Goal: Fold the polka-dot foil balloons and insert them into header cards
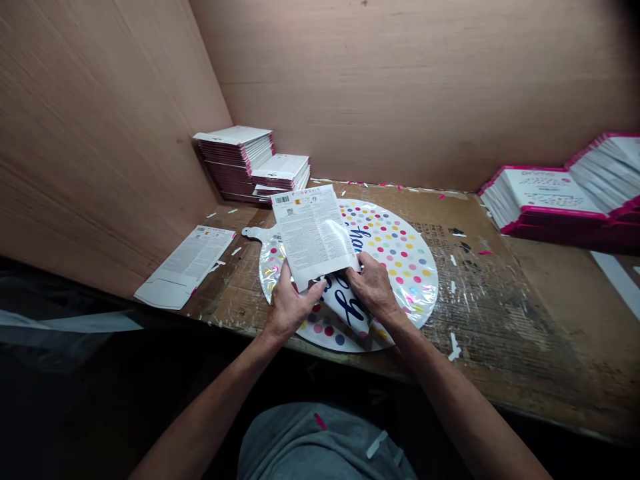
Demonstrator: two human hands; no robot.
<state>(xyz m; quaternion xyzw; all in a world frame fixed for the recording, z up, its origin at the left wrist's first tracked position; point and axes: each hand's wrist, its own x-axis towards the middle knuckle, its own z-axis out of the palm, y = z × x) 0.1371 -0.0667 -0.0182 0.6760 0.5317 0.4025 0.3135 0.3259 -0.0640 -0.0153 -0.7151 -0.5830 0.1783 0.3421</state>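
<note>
My left hand [289, 310] and right hand [373, 287] are both pinching the bottom edge of a printed card [311, 235], center frame, right over a dotted foil balloon [400, 267] on the bench [480, 320]. Card stacks [233, 160] sit upper left.

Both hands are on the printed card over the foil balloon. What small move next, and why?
Probably smooth the balloon's folded flap flat with your right hand: it bulges under the printed card, whose lower edge your left hand holds.
</note>
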